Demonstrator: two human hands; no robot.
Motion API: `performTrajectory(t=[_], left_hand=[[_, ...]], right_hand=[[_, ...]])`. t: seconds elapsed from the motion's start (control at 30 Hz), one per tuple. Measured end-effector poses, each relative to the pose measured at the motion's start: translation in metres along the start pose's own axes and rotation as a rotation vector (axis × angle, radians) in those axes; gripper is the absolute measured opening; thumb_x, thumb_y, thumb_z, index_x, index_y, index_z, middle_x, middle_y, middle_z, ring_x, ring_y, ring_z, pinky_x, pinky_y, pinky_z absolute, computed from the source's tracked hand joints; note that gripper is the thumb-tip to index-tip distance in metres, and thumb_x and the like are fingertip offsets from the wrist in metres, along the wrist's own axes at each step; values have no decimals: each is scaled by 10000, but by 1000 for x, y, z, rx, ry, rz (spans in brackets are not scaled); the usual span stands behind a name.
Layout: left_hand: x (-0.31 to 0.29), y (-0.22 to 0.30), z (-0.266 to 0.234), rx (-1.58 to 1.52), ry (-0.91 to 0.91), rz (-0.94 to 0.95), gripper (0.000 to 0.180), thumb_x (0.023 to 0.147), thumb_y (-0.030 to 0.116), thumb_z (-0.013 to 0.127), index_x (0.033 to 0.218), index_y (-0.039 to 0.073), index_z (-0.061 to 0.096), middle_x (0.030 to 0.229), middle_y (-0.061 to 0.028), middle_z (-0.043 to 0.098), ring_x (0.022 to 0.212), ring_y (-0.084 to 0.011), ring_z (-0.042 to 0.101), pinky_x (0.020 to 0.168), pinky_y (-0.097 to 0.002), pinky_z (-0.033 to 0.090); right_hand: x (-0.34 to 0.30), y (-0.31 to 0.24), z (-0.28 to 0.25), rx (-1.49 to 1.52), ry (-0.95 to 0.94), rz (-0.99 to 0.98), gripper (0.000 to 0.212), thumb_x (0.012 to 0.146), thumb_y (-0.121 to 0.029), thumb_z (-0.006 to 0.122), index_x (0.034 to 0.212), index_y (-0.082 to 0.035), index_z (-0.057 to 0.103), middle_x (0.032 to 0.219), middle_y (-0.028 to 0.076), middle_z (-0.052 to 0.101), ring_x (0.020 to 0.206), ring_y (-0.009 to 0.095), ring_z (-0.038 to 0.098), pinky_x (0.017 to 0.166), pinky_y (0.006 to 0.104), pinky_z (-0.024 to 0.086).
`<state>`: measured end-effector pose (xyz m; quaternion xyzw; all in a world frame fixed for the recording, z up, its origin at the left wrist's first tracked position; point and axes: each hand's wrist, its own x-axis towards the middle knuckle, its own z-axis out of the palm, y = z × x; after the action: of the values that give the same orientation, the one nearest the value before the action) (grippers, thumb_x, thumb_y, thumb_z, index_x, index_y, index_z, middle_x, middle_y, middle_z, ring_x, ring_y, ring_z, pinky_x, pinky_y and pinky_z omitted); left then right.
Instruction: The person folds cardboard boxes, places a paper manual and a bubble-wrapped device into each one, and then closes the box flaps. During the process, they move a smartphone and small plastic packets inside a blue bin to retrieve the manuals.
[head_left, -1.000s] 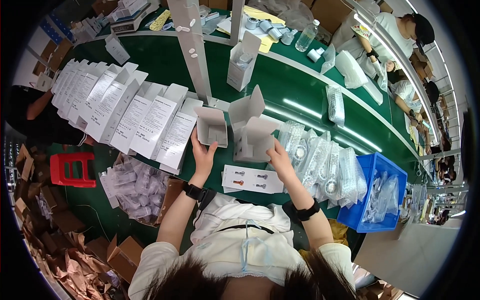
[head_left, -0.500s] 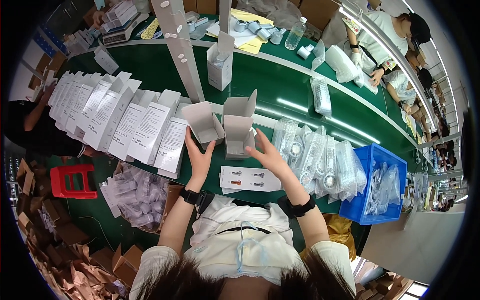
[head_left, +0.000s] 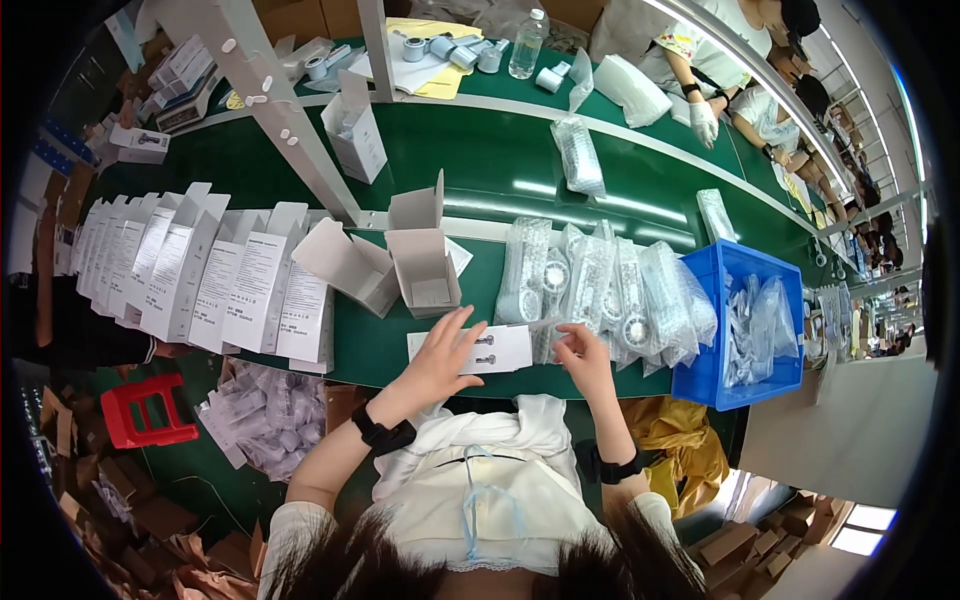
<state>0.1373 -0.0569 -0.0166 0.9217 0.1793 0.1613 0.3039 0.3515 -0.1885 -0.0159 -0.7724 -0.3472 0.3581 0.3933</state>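
Observation:
My left hand [head_left: 436, 362] lies with fingers stretched over a white printed card [head_left: 513, 350] showing small device pictures, and covers its left part. Just beyond the card's right end is my right hand [head_left: 588, 370], fingers bent, thumb and forefinger apart, beside clear bubble-wrapped packages [head_left: 582, 285]. I see nothing held in either hand. Beyond my left hand stand a white carton [head_left: 424, 270] with its lid up and a tilted open carton [head_left: 365, 275], both showing bare insides.
A row of white boxes [head_left: 255, 290] fills the left of the green table. At the right stands a blue bin [head_left: 740, 388] with clear-wrapped items. A metal post [head_left: 275, 110] rises behind the cartons. Below left are a red stool [head_left: 150, 437] and bagged parts [head_left: 275, 410]. Co-workers sit across.
Both hands have left the open cartons and come down toward me, the left onto the card, the right to its right end. The view has shifted, and the near carton now leans more.

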Motion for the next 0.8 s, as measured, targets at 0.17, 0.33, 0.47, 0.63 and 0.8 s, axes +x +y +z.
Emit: performTrajectory(t=[0.17,0.33,0.47,0.63,0.8], left_hand=[[11,-4,16,-56,-218,-22,844,637,106,709,1328,38,231,1260,-198,321,1136,-359,373,955,-416,319],[-5,5,16,-387,-37,-30,896,627,140,737,1344,74,204,1270,-206,314,1156,-364,365,948,-416,334],[3,8,11,-537,105,164,952,629,177,755,1372,148,159,1275,-214,308,1148,-363,377,931,-419,346],[8,11,-13,-433,44,161,965,620,217,778,1369,249,171,1228,-200,334,1077,-354,421,840,-396,409],[13,4,-9,-441,7,20,884,627,239,780,1336,224,252,1189,-184,352,1024,-332,443,783,-371,435]], right_hand=[[-22,16,0,-1,-72,85,424,715,-78,667,1103,13,522,840,68,601,722,119,573,635,235,472],[-30,4,-13,50,-133,-14,575,681,-92,703,1192,0,455,1033,110,553,906,178,555,747,276,469],[-21,-16,1,224,-374,-237,711,650,-103,733,1264,-17,386,1192,151,461,1057,260,491,877,335,420],[8,-54,-26,-141,-659,-446,690,671,-163,727,1261,-20,401,1184,194,490,1075,307,497,924,358,382],[164,-93,-51,-363,-455,-340,549,758,-236,631,1224,-16,440,1015,218,590,871,318,608,748,350,482]])
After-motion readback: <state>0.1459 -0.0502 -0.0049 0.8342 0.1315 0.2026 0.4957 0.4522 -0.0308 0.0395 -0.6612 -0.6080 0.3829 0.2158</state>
